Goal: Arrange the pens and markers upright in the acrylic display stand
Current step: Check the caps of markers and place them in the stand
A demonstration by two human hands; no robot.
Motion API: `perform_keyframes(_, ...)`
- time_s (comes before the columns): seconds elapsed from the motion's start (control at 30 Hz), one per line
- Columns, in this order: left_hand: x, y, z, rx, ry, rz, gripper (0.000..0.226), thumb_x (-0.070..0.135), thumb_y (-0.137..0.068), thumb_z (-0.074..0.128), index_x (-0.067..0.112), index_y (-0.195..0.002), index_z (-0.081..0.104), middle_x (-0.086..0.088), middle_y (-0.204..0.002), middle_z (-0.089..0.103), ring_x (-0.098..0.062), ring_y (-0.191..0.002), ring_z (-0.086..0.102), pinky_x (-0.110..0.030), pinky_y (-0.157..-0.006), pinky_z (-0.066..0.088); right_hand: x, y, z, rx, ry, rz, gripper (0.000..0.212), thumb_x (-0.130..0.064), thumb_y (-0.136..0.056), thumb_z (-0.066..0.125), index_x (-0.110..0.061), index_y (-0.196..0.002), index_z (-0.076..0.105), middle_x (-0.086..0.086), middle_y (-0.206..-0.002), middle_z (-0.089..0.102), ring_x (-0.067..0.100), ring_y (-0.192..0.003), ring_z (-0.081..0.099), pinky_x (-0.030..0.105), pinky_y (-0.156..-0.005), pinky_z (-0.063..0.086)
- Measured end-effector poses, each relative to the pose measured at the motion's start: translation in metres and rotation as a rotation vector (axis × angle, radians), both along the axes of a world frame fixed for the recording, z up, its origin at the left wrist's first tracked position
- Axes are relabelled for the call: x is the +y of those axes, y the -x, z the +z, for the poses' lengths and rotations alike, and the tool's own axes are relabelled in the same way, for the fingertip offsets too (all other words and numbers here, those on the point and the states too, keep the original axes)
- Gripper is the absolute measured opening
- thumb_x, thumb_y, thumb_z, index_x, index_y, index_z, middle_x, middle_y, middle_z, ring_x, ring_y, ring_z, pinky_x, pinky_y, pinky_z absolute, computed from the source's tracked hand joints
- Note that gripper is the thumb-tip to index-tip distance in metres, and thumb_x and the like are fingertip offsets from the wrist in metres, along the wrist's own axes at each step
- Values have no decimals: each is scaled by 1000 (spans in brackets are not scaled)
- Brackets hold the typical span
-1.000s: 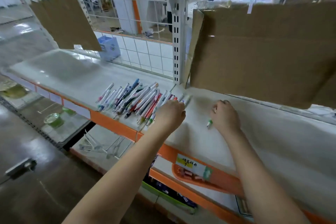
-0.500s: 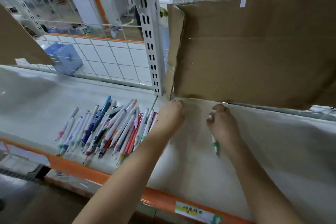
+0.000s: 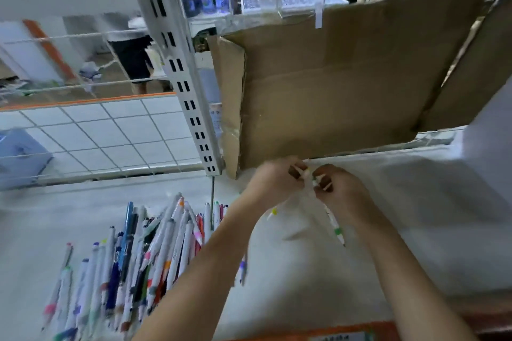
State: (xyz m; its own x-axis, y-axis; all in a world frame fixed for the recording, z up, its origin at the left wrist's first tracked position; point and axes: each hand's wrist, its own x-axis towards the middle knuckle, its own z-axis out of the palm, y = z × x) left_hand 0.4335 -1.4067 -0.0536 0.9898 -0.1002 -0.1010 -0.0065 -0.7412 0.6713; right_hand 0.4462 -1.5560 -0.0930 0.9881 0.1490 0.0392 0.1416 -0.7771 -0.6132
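Nearest the viewer, an orange shelf edge [image 3: 327, 333] marks the front drop-off. The white shelf [image 3: 415, 230] carries everything here.

Left of the fingers and nearer the viewer lies the pile of pens and markers [image 3: 144, 252], flat and roughly parallel, tips pointing toward the back. None stands upright. They appear laid out as stock awaiting sorting.

Beyond the pile, both hands meet above the shelf. The left hand [image 3: 273, 180] has its fingers curled round a white pen with a yellow band [image 3: 273, 212]. The right hand [image 3: 342, 191] grips a white pen with a green band [image 3: 333, 225]. The upper ends of the two pens converge between the fingertips and the lower ends splay toward the viewer; the likely reason is gathering them into one bundle. Motion blur hides the exact finger contact.

Bare shelf lies right of the fingers, giving open room on that side.

Just beyond the fingers hangs a cardboard sheet [image 3: 332, 91], its lower edge close above them, limiting upward reach. A slotted metal upright [image 3: 180, 72] stands to the far left of them, with wire grid backing [image 3: 97, 130] beside it.

No acrylic display stand can be identified; nothing is yet placed.
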Motion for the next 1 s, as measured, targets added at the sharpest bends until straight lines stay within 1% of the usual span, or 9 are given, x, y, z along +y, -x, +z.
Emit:
perform_keyframes(0.13,-20,-6,4,-39,64,-153,30,18,-82,64,27,-110,63,9,-91,61,-10,-83,56,-21,-71,42,-23,25,18,-17,-2,-106,18,-16,-87,59,-18,-105,60,0,-93,61,14,-77,52,21,-61,30)
perform_keyframes(0.2,-42,-5,8,-78,138,-225,29,14,-80,66,25,-108,64,7,-91,63,-11,-80,58,-24,-74,46,-40,39,25,-54,-1,-173,20,-13,-85,60,-14,-105,61,3,-93,64,17,-74,56,23,-65,36)
perform_keyframes(0.3,-85,0,17,-126,227,-345,27,12,-80,65,24,-105,65,11,-85,61,-5,-66,55,-21,-70,45,-78,64,32,-124,-72,-319,22,-9,-81,65,-12,-103,64,7,-89,66,23,-76,63,32,-74,50)
perform_keyframes(0.43,-157,18,26,-184,287,-480,22,17,-82,63,24,-103,64,14,-79,59,-3,-72,56,-17,-69,44,-146,103,42,-165,-131,-476,27,-14,-82,67,-18,-108,63,3,-91,67,22,-86,64,35,-81,51)
perform_keyframes(0.5,-196,27,28,-197,323,-522,20,15,-82,63,22,-102,63,14,-78,59,-1,-69,56,-12,-64,42,-183,120,45,-232,-178,-537,26,-14,-82,68,-22,-106,62,4,-92,67,19,-81,64,32,-78,52)
perform_keyframes(0.63,-277,45,29,-213,403,-568,25,10,-80,64,21,-102,62,13,-78,60,-2,-68,59,-19,-65,48,-262,152,54,-287,-245,-608,22,-13,-86,65,-26,-102,58,-4,-84,63,6,-75,61,10,-65,46)
perform_keyframes(0.77,-352,61,30,-198,485,-570,24,8,-82,62,24,-99,58,13,-80,59,-6,-70,59,-12,-58,40,-336,176,60,-359,-306,-659,23,-10,-86,65,-27,-99,58,-12,-79,58,-5,-72,56,8,-67,45)
perform_keyframes(0.9,-411,66,33,-220,555,-543,25,5,-82,62,23,-98,56,13,-81,58,-5,-73,57,-9,-65,42,-397,180,63,-413,-303,-679,27,-12,-85,66,-34,-96,54,-14,-84,59,-2,-80,58,14,-72,49)
perform_keyframes(1.0,-449,59,35,-249,587,-520,27,7,-83,62,30,-96,54,13,-81,58,-2,-72,56,-9,-65,42,-432,173,65,-459,-336,-673,29,-10,-86,65,-36,-94,53,-15,-82,57,-2,-80,57,12,-67,48)
